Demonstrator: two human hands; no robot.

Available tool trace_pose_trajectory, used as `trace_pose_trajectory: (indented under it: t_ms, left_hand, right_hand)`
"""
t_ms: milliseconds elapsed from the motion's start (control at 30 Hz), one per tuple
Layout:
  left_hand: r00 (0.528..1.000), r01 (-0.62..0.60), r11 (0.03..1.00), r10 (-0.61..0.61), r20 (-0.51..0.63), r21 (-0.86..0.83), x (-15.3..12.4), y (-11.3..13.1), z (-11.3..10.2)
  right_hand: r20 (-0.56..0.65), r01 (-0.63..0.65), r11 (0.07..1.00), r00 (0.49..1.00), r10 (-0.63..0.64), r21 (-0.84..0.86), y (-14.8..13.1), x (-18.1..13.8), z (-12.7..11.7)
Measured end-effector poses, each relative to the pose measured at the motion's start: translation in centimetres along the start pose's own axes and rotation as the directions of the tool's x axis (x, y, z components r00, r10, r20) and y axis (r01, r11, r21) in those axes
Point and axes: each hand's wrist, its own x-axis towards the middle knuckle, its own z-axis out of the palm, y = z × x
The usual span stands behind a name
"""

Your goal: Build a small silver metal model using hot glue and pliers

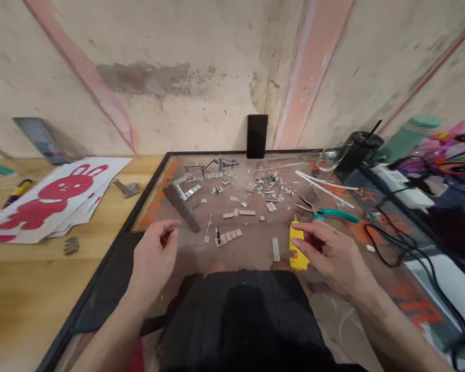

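Observation:
My left hand (155, 256) hovers at the left of the brown mat, its fingers loosely curled and the thumb slightly apart from the index finger. Nothing shows in it. A long dark grey strip (183, 209) lies just beyond its fingertips. My right hand (331, 250) is half open, thumb and index apart, over a yellow tool with a narrow tip (297, 258), perhaps a glue gun. Whether the fingers touch it is unclear. Between the hands lie a segmented silvery strip (229, 236) and a small flat pale strip (276, 249).
Small silvery pieces (269, 186) are scattered on the mat. Teal-handled pliers (337, 214) and white sticks (325, 186) lie at the right. A black phone (257, 136) leans on the wall. Black cables (395, 253) run at far right; rabbit drawings (62, 194) lie left.

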Motion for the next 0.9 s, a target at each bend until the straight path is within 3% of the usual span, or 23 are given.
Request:
trace_pose_trajectory:
  t_ms: [233, 400, 533, 733, 800, 900]
  left_hand:
    - [0.997, 0.06, 0.995, -0.063, 0.038, 0.083, -0.9, 2.3, -0.8]
    - [0.996, -0.074, 0.993, 0.068, 0.055, 0.096, -3.2, 3.6, -0.8]
    - [0.954, -0.255, 0.966, 0.246, 0.169, 0.034, -5.5, 5.2, 0.5]
    - [0.855, -0.307, 0.951, 0.263, 0.447, 0.029, -7.6, 7.9, 2.6]
    - [0.827, -0.347, 0.936, 0.274, 0.49, 0.061, -7.6, 8.0, 2.6]
    - [0.863, -0.353, 0.929, 0.278, 0.422, 0.109, -6.8, 6.7, 1.9]
  right_hand:
    - [-0.04, -0.015, 0.999, 0.999, 0.017, 0.034, 0.0, -0.5, -1.2]
    - [-0.084, -0.027, 0.998, 0.996, 0.032, 0.058, 0.2, -0.6, -1.5]
    - [-0.128, -0.037, 0.998, 0.991, 0.044, 0.055, 0.5, -0.7, -1.7]
    - [-0.114, -0.034, 0.997, 0.993, 0.041, 0.063, 0.9, -0.9, -1.5]
    - [-0.106, -0.03, 0.998, 0.994, 0.037, 0.063, 0.9, -1.0, -1.4]
    - [-0.084, -0.02, 0.998, 0.996, 0.025, 0.063, 0.8, -1.1, -1.3]
